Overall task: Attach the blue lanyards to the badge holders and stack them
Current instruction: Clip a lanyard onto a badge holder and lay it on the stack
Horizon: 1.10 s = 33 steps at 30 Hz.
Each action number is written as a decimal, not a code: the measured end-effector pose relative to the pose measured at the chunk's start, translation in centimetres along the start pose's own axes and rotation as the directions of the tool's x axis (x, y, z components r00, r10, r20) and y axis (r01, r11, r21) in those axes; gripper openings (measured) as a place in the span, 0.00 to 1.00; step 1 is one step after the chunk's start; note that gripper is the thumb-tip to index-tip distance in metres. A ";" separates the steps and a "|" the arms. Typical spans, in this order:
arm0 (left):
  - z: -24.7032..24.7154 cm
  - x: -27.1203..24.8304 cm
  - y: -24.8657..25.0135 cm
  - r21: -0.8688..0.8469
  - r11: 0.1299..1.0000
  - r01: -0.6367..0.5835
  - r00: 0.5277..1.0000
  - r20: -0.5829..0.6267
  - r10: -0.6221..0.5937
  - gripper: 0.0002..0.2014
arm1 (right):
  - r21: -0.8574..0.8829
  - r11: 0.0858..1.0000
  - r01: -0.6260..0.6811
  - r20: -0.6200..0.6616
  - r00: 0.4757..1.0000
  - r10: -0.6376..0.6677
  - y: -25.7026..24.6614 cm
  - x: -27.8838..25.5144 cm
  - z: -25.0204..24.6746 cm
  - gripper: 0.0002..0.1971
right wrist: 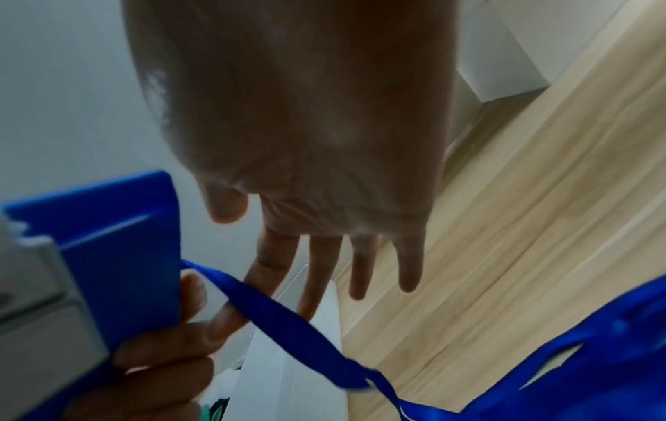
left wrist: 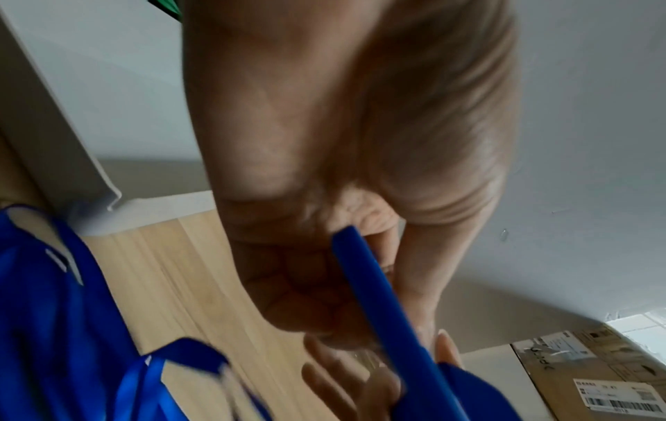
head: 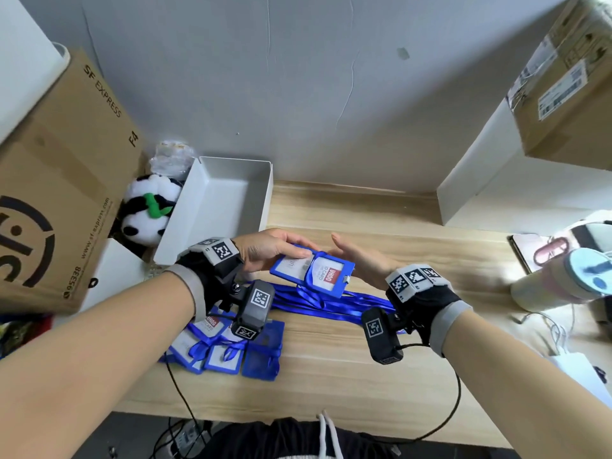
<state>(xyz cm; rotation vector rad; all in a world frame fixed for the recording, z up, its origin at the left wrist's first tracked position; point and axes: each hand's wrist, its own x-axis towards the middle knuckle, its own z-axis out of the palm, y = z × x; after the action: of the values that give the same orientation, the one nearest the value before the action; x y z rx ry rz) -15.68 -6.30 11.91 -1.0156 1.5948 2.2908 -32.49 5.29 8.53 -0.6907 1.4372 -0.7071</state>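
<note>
A blue badge holder (head: 311, 271) with a white card hangs above the wooden table, a blue lanyard (head: 309, 289) looped through it and trailing down. My left hand (head: 271, 248) grips its far left end, thumb on top; the wrist view shows the holder (left wrist: 375, 302) edge-on between thumb and fingers. My right hand (head: 357, 256) is just right of the holder with fingers (right wrist: 360, 270) straight and spread, holding nothing. The holder (right wrist: 119, 256) and its lanyard (right wrist: 288, 316) show at the lower left of the right wrist view. A stack of finished holders (head: 228, 346) lies under my left wrist.
Loose blue lanyards (head: 334, 303) lie on the table (head: 347, 376) below the held holder. A white open box (head: 218, 207) stands behind my left hand, with a plush panda (head: 145, 210) and a big cardboard box (head: 56, 193) to its left. Cups (head: 563, 279) stand at the right.
</note>
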 end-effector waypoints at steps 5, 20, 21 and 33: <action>-0.7 0.4 -0.2 0.202 0.977 0.066 0.964 -0.264 -0.011 0.13 | -0.056 0.998 0.022 -0.171 0.985 -0.031 0.6 -0.1 -0.6 0.08; -0.1 0.7 1.4 0.035 0.991 -0.131 0.931 -0.339 0.135 0.12 | 0.247 0.965 0.087 -0.347 0.938 0.004 -0.4 -0.2 -1.7 0.13; -0.1 0.7 1.3 0.032 0.991 -0.131 0.935 -0.329 0.134 0.11 | 0.236 0.968 0.086 -0.337 0.941 -0.002 -0.5 -0.1 -1.7 0.13; -0.9 1.2 -0.8 0.062 0.997 0.041 0.893 -0.449 -0.009 0.14 | 0.069 0.990 0.121 -0.412 0.908 -0.082 0.8 0.6 -1.2 0.13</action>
<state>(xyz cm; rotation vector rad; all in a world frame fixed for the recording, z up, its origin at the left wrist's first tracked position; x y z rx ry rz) -15.78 -7.09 10.39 -1.6283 1.7872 2.0632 -33.65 5.35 7.52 -0.5673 1.7445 -1.0403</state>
